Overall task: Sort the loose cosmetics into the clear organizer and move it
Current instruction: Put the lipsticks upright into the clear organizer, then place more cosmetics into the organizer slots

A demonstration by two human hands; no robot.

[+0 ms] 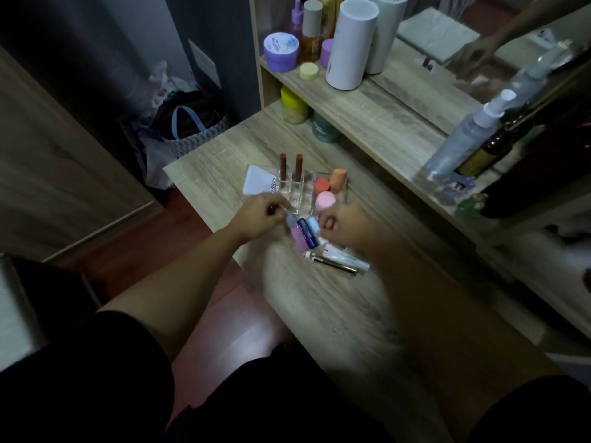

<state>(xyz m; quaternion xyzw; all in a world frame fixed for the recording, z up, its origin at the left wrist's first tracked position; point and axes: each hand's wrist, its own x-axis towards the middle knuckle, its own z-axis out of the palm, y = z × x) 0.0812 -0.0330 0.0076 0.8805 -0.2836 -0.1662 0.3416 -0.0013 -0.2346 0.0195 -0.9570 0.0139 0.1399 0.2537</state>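
Note:
The clear organizer [299, 190] stands on the wooden desk, holding two brown lipstick tubes [291, 167] upright at its back left and orange, red and pink sponges [326, 190] on its right. Just in front lie loose cosmetics: a dark blue tube [307, 232] on pastel pieces, a white tube [347, 256] and a thin gold-tipped pencil [334, 263]. My left hand [260, 215] hovers at the organizer's front left corner, fingers pinched on a small item I cannot identify. My right hand [343, 225] is curled beside the loose pile, blurred.
A white flat packet [256, 183] lies left of the organizer. The shelf [351, 91] behind carries jars, bottles and a white cylinder [350, 43]. Spray bottles [470, 135] stand by the mirror on the right. Bags [188, 126] sit on the floor at left.

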